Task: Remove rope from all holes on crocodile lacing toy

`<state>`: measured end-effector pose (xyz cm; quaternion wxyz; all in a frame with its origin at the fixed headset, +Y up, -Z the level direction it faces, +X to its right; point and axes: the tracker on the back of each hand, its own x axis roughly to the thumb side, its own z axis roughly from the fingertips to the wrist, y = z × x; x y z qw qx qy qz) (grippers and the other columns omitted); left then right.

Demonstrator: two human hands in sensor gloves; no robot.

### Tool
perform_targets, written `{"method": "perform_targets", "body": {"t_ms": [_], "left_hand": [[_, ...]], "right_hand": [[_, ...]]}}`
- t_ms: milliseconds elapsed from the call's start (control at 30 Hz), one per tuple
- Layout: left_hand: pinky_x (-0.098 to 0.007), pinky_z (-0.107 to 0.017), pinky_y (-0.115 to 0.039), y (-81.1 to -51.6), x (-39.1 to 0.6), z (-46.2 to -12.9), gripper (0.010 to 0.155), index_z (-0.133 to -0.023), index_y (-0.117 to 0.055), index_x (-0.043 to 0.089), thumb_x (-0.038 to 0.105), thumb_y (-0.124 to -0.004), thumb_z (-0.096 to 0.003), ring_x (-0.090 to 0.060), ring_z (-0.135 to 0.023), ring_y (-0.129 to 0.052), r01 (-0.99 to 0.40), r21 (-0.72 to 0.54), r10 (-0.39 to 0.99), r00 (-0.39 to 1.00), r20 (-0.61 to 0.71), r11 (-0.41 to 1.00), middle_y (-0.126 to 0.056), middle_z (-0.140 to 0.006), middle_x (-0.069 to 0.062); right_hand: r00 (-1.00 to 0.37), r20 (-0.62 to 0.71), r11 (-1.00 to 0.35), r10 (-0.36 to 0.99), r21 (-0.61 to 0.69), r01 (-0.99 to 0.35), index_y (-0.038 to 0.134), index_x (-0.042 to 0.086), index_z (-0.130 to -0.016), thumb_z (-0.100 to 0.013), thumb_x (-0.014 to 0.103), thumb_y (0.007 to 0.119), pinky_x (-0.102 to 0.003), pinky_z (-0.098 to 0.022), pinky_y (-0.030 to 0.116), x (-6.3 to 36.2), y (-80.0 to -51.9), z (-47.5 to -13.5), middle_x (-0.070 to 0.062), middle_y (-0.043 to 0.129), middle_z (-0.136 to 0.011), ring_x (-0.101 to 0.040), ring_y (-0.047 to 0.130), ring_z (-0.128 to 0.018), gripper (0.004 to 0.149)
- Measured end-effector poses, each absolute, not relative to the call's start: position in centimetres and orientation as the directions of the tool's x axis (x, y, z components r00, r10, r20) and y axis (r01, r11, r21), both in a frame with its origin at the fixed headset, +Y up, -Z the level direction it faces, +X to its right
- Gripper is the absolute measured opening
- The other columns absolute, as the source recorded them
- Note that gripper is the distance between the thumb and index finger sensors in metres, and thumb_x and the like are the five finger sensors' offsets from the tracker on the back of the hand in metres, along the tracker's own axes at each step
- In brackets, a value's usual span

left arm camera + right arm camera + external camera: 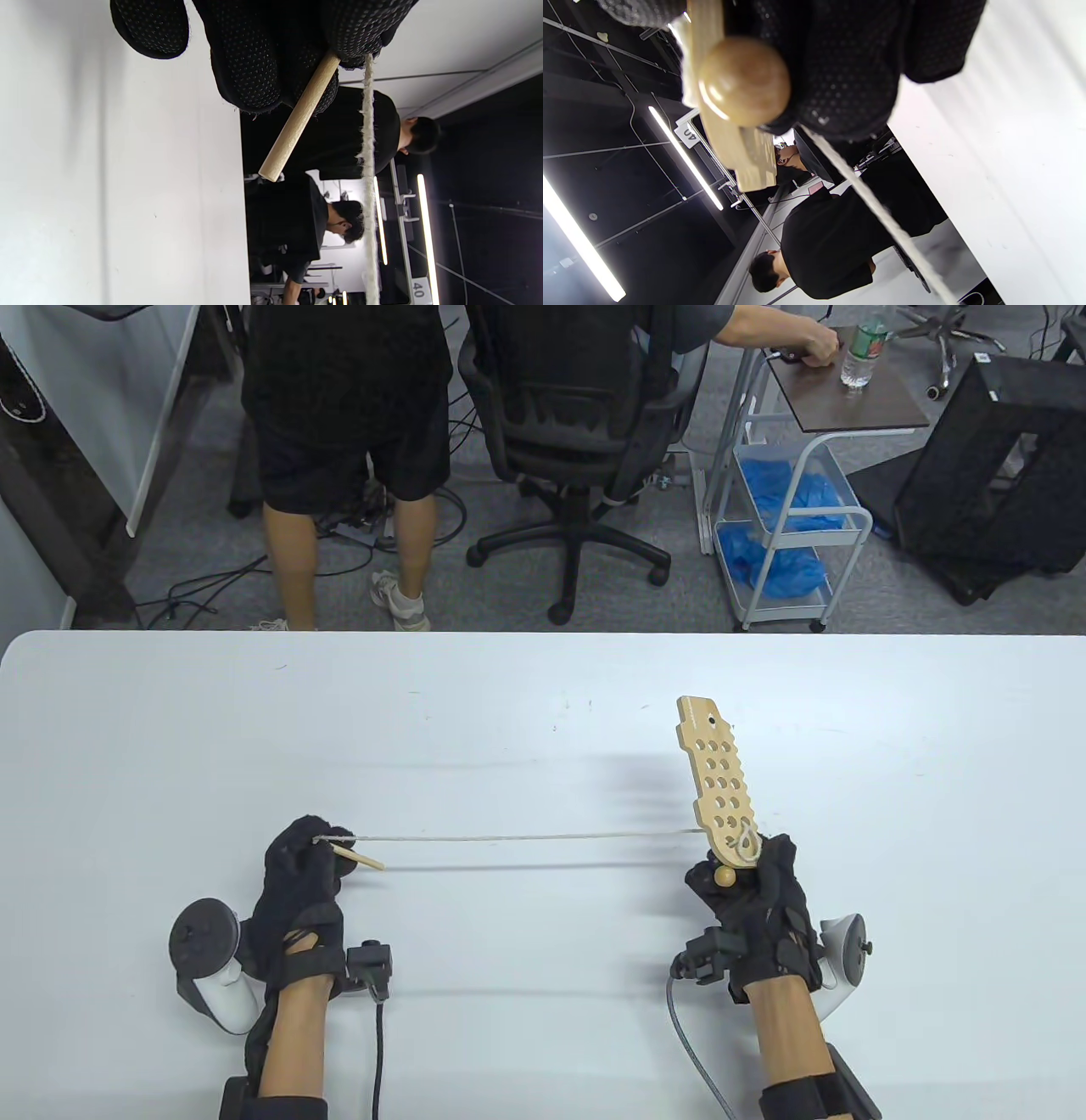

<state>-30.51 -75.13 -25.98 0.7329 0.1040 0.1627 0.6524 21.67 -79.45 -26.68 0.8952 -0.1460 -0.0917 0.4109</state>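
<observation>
The flat pale-wood crocodile lacing board, drilled with rows of round holes, stands tilted above the white bench at about four o'clock, its lower end clamped in the gloved right hand beside a round wooden bead, probably to brace it against the pull. From a loop through its lowest holes, the off-white fuzzy rope runs taut toward nine o'clock. There the gloved left hand pinches the rope and its wooden needle tip, apparently drawing it out.

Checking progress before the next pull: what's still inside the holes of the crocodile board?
Most holes of the crocodile board look empty. Rope still loops through the lowest holes, by the right hand, running taut to the left hand. Holes under the right hand's fingers are hidden.
</observation>
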Motion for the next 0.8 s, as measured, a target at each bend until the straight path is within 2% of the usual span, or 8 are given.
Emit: {"method": "perform_targets", "body": {"t_ms": [267,433,467,500,800], "left_hand": [[-0.053,-0.070,-0.071,-75.8,-31.7,-24.9,0.046,-0.100,-0.063,0.044,0.037,-0.072,-0.0556,-0.012,-0.077,-0.093,-0.856,0.516,0.996,-0.067,-0.055,-0.029,-0.092,-0.088,0.011],[-0.052,-0.070,-0.072,-76.0,-32.3,-24.6,0.046,-0.100,-0.063,0.044,0.037,-0.072,-0.0555,-0.011,-0.076,-0.094,-0.823,0.568,0.996,-0.063,-0.060,-0.018,-0.092,-0.087,0.012],[-0.051,-0.070,-0.072,-76.0,-32.3,-24.4,0.044,-0.100,-0.062,0.044,0.044,-0.068,-0.0558,-0.011,-0.076,-0.093,-0.811,0.585,0.996,-0.066,-0.054,-0.022,-0.092,-0.087,0.012],[-0.051,-0.070,-0.072,-75.9,-32.5,-24.2,0.044,-0.099,-0.062,0.044,0.043,-0.068,-0.0557,-0.011,-0.075,-0.093,-0.786,0.618,0.997,-0.066,-0.043,-0.025,-0.092,-0.086,0.012],[-0.051,-0.069,-0.072,-75.8,-32.2,-24.3,0.044,-0.099,-0.062,0.042,0.044,-0.068,-0.0554,-0.011,-0.072,-0.094,-0.794,0.607,0.998,-0.060,-0.024,-0.033,-0.093,-0.084,0.011]], "right_hand": [[0.668,0.073,0.642,0.740,-0.369,-0.671,0.065,0.009,-0.083,-0.047,0.050,0.068,-0.056,-0.052,0.076,22.2,-79.8,-26.5,-0.009,0.093,-0.063,-0.027,0.099,-0.045,0.055],[0.642,0.093,0.622,0.761,-0.387,-0.681,0.065,0.012,-0.084,-0.047,0.051,0.067,-0.055,-0.053,0.076,22.7,-79.5,-26.4,-0.007,0.092,-0.064,-0.025,0.099,-0.046,0.053],[0.643,0.094,0.623,0.760,-0.388,-0.679,0.065,0.012,-0.084,-0.047,0.051,0.067,-0.055,-0.053,0.075,22.7,-79.5,-26.3,-0.007,0.092,-0.064,-0.025,0.099,-0.046,0.053],[0.644,0.095,0.624,0.759,-0.390,-0.677,0.065,0.013,-0.084,-0.047,0.051,0.067,-0.055,-0.054,0.075,22.7,-79.5,-26.3,-0.007,0.092,-0.064,-0.025,0.099,-0.046,0.053],[0.614,0.073,0.591,0.786,-0.379,-0.712,0.065,0.013,-0.084,-0.048,0.050,0.068,-0.056,-0.053,0.075,22.5,-79.4,-26.5,-0.007,0.092,-0.064,-0.026,0.098,-0.046,0.052]]}}
